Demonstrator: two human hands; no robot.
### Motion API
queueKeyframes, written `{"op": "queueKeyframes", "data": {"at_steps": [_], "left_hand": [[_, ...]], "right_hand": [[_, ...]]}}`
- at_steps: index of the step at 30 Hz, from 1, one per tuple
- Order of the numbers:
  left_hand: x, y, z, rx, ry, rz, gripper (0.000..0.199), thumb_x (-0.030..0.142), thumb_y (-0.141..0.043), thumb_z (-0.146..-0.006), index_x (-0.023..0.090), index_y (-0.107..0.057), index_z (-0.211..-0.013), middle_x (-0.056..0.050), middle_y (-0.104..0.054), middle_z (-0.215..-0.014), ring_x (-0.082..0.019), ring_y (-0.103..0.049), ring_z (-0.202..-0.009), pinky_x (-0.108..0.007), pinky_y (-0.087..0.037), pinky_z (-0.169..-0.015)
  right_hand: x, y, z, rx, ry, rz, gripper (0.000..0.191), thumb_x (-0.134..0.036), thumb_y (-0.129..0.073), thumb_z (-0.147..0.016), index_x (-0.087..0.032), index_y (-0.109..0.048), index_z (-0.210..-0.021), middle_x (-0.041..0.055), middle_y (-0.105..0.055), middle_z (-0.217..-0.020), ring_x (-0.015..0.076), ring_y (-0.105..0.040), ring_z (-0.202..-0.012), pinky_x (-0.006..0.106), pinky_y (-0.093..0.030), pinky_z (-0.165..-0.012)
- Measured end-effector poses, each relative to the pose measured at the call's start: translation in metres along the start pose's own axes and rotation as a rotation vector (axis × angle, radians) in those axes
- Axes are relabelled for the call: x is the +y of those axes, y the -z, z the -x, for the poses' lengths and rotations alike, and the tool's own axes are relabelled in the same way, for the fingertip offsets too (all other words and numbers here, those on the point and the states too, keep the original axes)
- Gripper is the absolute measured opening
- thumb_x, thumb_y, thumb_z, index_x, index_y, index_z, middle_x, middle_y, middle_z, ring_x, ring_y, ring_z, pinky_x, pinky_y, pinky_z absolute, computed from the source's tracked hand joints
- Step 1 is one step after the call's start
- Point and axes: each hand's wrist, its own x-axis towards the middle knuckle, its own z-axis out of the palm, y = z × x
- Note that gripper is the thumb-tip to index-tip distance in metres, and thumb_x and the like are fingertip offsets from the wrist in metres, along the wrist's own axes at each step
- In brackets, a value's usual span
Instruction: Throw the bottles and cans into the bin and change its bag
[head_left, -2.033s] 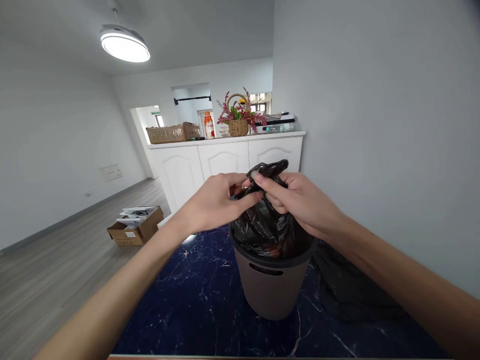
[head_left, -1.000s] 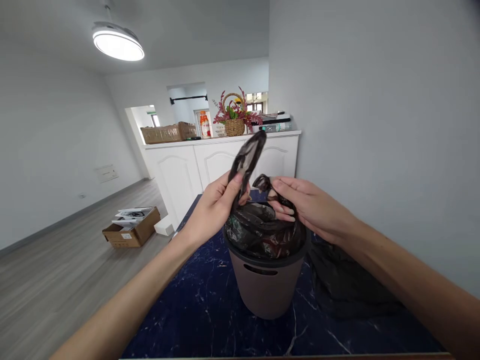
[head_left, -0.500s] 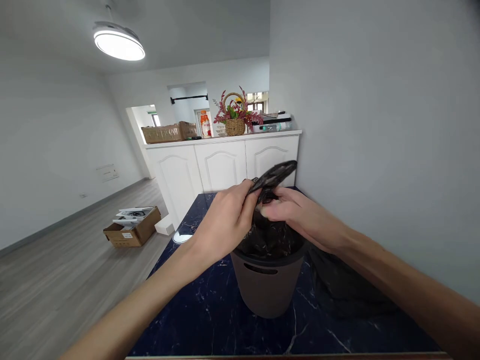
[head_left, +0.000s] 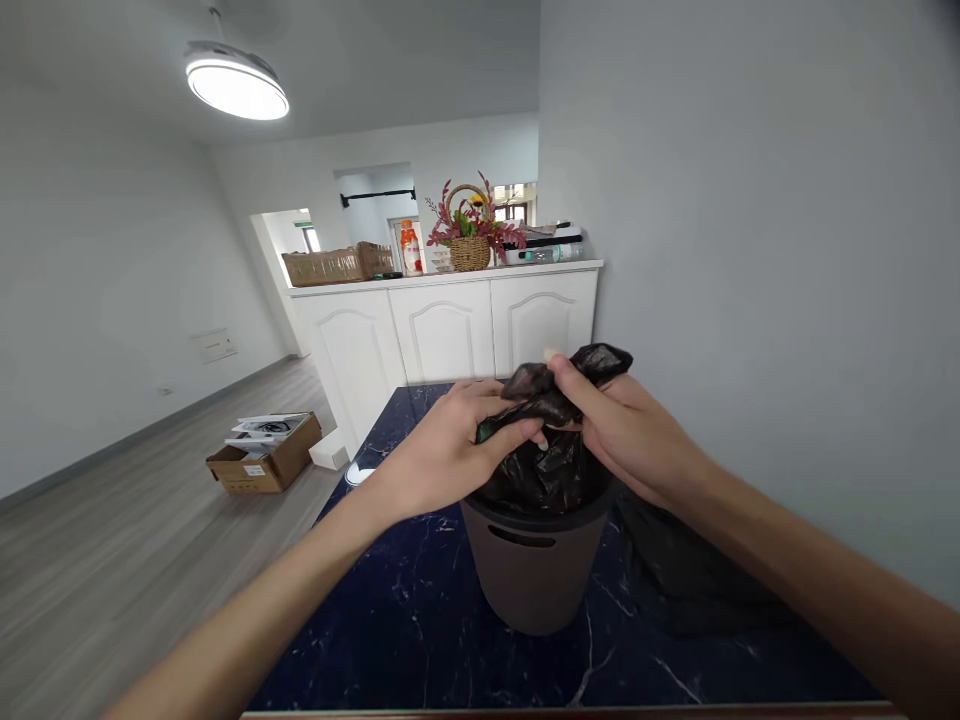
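A grey-brown trash bin stands upright on the dark blue marbled tabletop. Inside it sits a black garbage bag, its gathered top pulled up above the rim. My left hand is closed on the left part of the bag's top, thumb toward me. On the other side my right hand pinches the bag, with the thumb pressed over a fold and a loose end sticking out above. Some fingers of both hands are hidden behind the plastic.
More black plastic lies right of the bin, against the grey wall. Beyond the table stands a white cabinet bearing a flower basket, an orange-capped bottle and a cardboard tray. An open carton rests on the floor at left.
The long twisted end of the bag has folded down into a bunched shape between my hands. My right hand has moved up and right, its thumb now on top. The bin has stayed put.
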Motion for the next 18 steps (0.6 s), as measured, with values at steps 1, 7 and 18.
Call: {"op": "queueKeyframes", "data": {"at_steps": [1,7,18], "left_hand": [[-0.002,0.004,-0.001,-0.048,0.009,0.063,0.026,0.033,-0.056,-0.105,0.022,-0.079,-0.098,-0.006,-0.077,-0.115,-0.024,-0.068,-0.112,-0.037,-0.052,-0.099],[-0.006,0.021,-0.006,-0.195,0.284,0.183,0.025,0.036,-0.057,-0.1,0.021,-0.078,-0.1,-0.004,-0.076,-0.098,-0.018,-0.068,-0.086,-0.029,-0.05,-0.074],[0.003,0.018,0.0,-0.014,0.299,0.135,0.031,0.049,-0.064,-0.097,0.02,-0.075,-0.096,-0.002,-0.071,-0.084,-0.011,-0.054,-0.064,-0.026,-0.037,-0.055]], "right_hand": [[-0.003,0.003,0.001,-0.049,0.004,0.049,0.05,-0.069,-0.057,-0.101,-0.023,-0.075,-0.097,0.0064,-0.076,-0.095,0.0226,-0.071,-0.094,0.036,-0.059,-0.083],[-0.015,0.026,0.01,-0.347,0.272,0.69,0.03,-0.039,-0.055,-0.109,-0.024,-0.071,-0.089,0.0026,-0.075,-0.095,0.0176,-0.071,-0.09,0.03,-0.054,-0.081],[0.013,0.029,0.008,0.19,0.684,1.083,0.014,-0.018,-0.071,-0.096,-0.025,-0.059,-0.095,-0.0054,-0.075,-0.075,0.0123,-0.069,-0.063,0.023,-0.043,-0.056]]}}
